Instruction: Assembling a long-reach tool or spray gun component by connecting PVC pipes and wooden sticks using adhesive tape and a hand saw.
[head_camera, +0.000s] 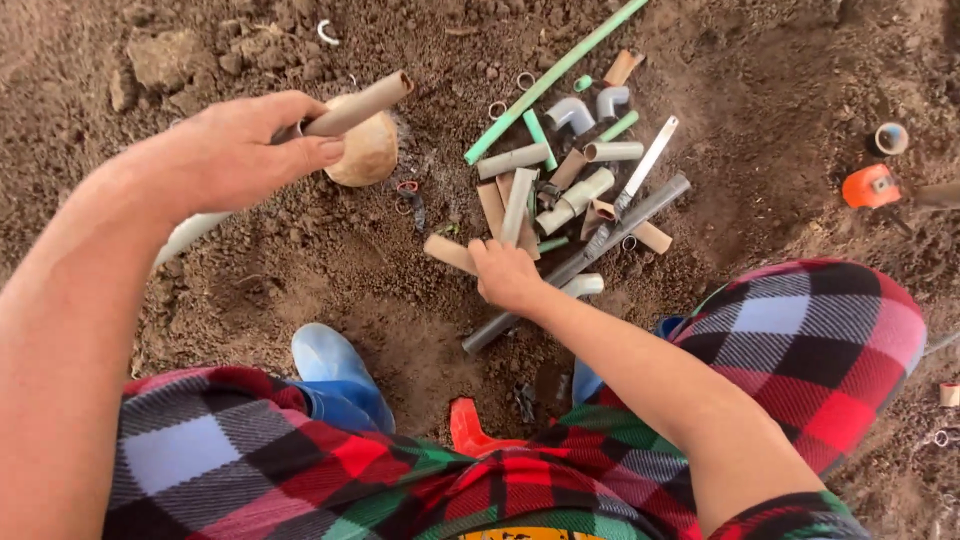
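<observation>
My left hand (235, 150) is closed around a long beige pipe (355, 105), held at a slant above a rounded tan stone (368, 150) on the soil. My right hand (505, 275) reaches into a heap of short pipe offcuts (560, 185); its fingers rest on a short beige piece (448, 252), and whether they grip it is hidden. A long grey pipe (600, 245) lies under the right wrist. A thin green pipe (555, 78) runs diagonally above the heap, with grey elbow fittings (590, 108) beside it.
Loose brown soil is all around. An orange tool (872, 187) and a small round cap (890, 138) lie at the right. A blue boot (335, 370) and an orange handle (472, 430) sit between my plaid-clad knees. Small rings lie scattered near the pile.
</observation>
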